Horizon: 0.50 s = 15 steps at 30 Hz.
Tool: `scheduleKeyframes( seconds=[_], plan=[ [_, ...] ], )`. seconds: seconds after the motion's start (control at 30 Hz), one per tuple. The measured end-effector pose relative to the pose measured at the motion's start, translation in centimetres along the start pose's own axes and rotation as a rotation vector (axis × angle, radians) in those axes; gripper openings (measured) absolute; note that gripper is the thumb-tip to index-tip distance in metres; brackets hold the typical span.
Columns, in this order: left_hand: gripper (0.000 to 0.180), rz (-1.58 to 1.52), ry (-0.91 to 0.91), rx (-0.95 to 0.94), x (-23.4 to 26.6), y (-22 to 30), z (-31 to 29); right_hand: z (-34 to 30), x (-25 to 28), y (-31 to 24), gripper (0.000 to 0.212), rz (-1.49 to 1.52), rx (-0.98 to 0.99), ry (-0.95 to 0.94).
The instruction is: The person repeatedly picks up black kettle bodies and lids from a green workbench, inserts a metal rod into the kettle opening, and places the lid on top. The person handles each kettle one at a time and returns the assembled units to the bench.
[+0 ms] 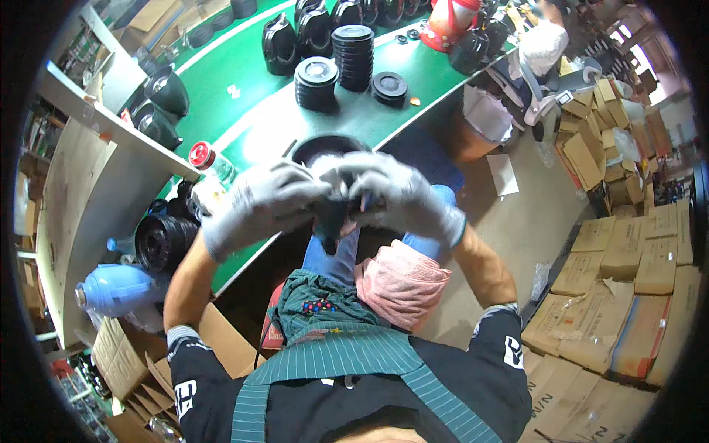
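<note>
Both my hands wear grey gloves and meet in front of my lap at the table's edge. My left hand [269,196] and my right hand [402,193] close from either side round a black plastic part [331,225] with a narrow lower end. Its upper portion is mostly covered by my fingers. Just beyond the fingers shows a round black rim [329,142] with a lighter inside; whether it belongs to the held part, I cannot tell. Stacks of black round lids [353,55] and a shorter stack [316,81] stand farther off on the green table [229,96].
Black jugs [281,44] and a red bucket [449,22] line the table's far side. A red-lidded jar [210,159] stands left, above a blue bottle-shaped container [122,288]. A pink towel [402,280] lies on my lap. Cardboard boxes [617,258] are piled at right.
</note>
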State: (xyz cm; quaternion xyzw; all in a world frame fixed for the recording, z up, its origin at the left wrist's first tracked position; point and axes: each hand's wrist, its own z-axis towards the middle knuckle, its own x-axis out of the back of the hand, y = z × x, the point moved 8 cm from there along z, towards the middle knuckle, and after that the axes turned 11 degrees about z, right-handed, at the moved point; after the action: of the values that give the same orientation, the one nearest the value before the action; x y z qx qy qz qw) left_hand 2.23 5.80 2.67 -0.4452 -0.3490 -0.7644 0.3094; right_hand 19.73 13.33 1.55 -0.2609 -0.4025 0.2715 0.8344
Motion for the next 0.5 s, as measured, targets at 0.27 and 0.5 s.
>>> scheduleKeyframes(
  seconds=[0.27, 0.5],
  plan=[
    [0.080, -0.061, 0.193, 0.304, -8.2, -1.5, -7.6, -11.9, 1.0, 0.9, 0.057, 0.385, -0.719, 0.689],
    [0.042, -0.566, 0.453, 0.792, -12.2, -6.3, -6.2, -10.3, -0.4, 2.9, 0.067, 0.397, -0.969, 0.691]
  ],
)
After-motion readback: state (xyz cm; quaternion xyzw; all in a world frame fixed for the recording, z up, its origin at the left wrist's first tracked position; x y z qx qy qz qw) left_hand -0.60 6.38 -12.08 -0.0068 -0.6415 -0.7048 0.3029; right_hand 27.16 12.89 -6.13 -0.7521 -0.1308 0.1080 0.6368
